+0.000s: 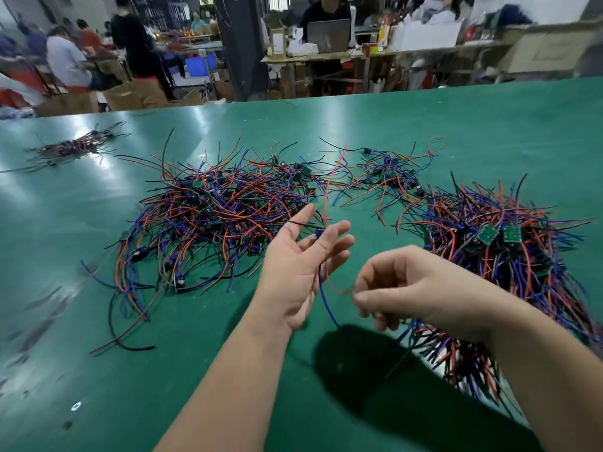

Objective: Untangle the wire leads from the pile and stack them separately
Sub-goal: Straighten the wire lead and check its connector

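Note:
A big tangled pile of red, blue and black wire leads with small green boards lies on the green table, left of centre. My left hand is raised near the pile's right edge with its fingers spread, and a small blue part of one lead assembly rests between those fingers. Its red, blue and black wires hang down from there. My right hand pinches the red wire of that lead between thumb and forefinger. A stack of aligned leads lies on the right, partly under my right forearm.
A smaller tangle lies behind the hands. Another bundle of leads sits at the far left of the table. Beyond the table's far edge are seated and standing people, cardboard boxes, a pillar and a desk with a laptop.

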The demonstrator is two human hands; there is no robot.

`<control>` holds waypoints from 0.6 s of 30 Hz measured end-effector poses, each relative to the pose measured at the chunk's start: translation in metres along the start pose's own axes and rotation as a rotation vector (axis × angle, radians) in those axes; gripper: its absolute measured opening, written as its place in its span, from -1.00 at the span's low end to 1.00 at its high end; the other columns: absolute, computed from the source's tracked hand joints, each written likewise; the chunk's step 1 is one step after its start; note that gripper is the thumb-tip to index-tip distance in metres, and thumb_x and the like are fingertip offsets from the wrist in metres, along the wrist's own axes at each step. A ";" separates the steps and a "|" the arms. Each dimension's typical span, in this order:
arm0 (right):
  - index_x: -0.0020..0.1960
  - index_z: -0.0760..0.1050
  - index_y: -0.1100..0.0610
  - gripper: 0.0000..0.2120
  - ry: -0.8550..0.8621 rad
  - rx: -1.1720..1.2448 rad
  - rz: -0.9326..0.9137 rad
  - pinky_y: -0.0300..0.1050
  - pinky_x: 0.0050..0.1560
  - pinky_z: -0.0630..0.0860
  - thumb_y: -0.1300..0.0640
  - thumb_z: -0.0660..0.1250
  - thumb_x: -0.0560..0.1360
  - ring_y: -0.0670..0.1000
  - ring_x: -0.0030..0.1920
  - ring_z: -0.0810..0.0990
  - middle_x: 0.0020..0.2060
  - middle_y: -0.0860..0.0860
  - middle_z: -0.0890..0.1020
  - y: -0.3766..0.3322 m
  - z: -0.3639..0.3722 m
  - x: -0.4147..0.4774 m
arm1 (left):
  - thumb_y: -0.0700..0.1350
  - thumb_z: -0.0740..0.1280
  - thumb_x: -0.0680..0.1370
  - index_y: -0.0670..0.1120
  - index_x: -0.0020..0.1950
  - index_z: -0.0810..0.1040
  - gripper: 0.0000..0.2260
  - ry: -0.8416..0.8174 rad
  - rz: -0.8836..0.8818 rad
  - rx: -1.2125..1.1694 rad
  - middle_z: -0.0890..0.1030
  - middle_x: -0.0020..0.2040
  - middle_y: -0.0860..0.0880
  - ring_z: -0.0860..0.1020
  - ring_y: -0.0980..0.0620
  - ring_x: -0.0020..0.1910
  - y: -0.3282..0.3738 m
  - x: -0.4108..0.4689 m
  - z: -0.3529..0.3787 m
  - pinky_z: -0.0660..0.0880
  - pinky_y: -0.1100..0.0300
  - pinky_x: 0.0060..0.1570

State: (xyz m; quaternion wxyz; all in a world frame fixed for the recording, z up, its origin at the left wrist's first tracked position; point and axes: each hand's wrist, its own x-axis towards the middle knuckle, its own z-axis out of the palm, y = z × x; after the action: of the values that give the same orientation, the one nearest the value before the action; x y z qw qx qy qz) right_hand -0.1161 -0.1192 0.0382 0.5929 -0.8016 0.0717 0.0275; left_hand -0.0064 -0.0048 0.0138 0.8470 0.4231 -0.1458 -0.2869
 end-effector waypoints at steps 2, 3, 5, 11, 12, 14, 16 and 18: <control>-0.16 0.56 0.24 -0.87 0.238 0.128 -0.013 -0.26 -0.44 0.41 0.22 0.31 0.53 -0.05 -0.46 0.50 -0.39 0.08 0.58 0.004 -0.001 0.004 | -0.19 0.40 0.36 -0.05 0.35 0.31 -0.42 -0.054 0.036 0.135 0.71 -0.15 -0.08 0.67 0.07 -0.25 0.000 -0.003 0.001 0.56 0.30 -0.32; -0.14 0.58 0.23 -0.83 0.354 0.215 -0.038 -0.26 -0.44 0.38 0.16 0.29 0.54 -0.05 -0.46 0.47 -0.39 0.07 0.55 0.004 -0.001 0.007 | -0.19 0.42 0.34 -0.06 0.38 0.30 -0.37 -0.071 0.061 0.234 0.71 -0.16 -0.06 0.67 0.06 -0.24 -0.002 -0.005 0.002 0.56 0.29 -0.32; -0.14 0.62 0.16 -0.74 0.494 0.289 -0.111 -0.26 -0.41 0.34 -0.03 0.32 0.47 -0.07 -0.44 0.42 -0.40 0.02 0.51 0.005 -0.001 0.010 | -0.26 0.46 0.39 -0.05 0.44 0.29 -0.34 -0.090 0.135 0.453 0.70 -0.20 -0.02 0.64 0.05 -0.24 -0.010 -0.006 0.001 0.58 0.24 -0.27; -0.18 0.66 0.11 -0.94 0.431 0.096 -0.135 -0.31 -0.31 0.39 0.16 0.51 0.36 -0.14 -0.38 0.47 -0.42 0.04 0.63 0.013 0.004 0.011 | -0.15 0.38 0.34 0.25 0.46 0.20 -0.25 -0.189 0.476 1.139 0.52 -0.41 0.09 0.41 0.06 -0.38 -0.019 -0.010 -0.006 0.49 0.29 -0.17; -0.20 0.66 0.13 -0.96 0.439 0.105 -0.135 -0.29 -0.31 0.39 0.19 0.50 0.37 -0.13 -0.37 0.48 -0.40 0.06 0.65 0.015 0.003 0.012 | -0.13 0.38 0.34 0.16 0.48 0.22 -0.25 -0.187 0.476 1.162 0.52 -0.41 0.09 0.40 0.09 -0.39 -0.020 -0.011 -0.005 0.47 0.33 -0.20; -0.25 0.66 0.15 -0.94 0.476 0.093 -0.144 -0.32 -0.41 0.29 0.18 0.48 0.39 -0.14 -0.44 0.40 -0.47 0.02 0.57 0.017 0.001 0.012 | -0.11 0.42 0.33 0.02 0.47 0.31 -0.29 -0.178 0.359 1.041 0.62 -0.32 0.09 0.44 0.21 -0.36 -0.019 -0.013 -0.003 0.50 0.35 -0.13; -0.26 0.64 0.21 -0.87 0.505 0.085 -0.145 -0.26 -0.44 0.24 0.16 0.47 0.40 -0.10 -0.43 0.35 -0.47 0.06 0.52 0.017 -0.003 0.012 | -0.09 0.53 0.29 -0.07 0.31 0.52 -0.41 -0.204 0.206 0.863 0.68 -0.21 0.06 0.56 0.21 -0.26 -0.014 -0.013 0.001 0.55 0.27 -0.14; -0.28 0.63 0.23 -0.85 0.508 0.102 -0.144 -0.27 -0.45 0.28 0.15 0.48 0.38 -0.09 -0.44 0.37 -0.45 0.12 0.55 0.017 -0.006 0.012 | -0.07 0.56 0.30 -0.08 0.06 0.66 -0.65 -0.255 0.123 0.721 0.69 -0.23 0.00 0.61 0.11 -0.31 -0.011 -0.014 0.004 0.54 0.27 -0.28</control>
State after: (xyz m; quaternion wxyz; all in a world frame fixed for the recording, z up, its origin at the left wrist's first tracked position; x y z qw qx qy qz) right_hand -0.1071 -0.1302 0.0226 0.5958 -0.7550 0.1622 -0.2207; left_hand -0.0230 -0.0036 0.0074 0.6345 0.6453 -0.3664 -0.2163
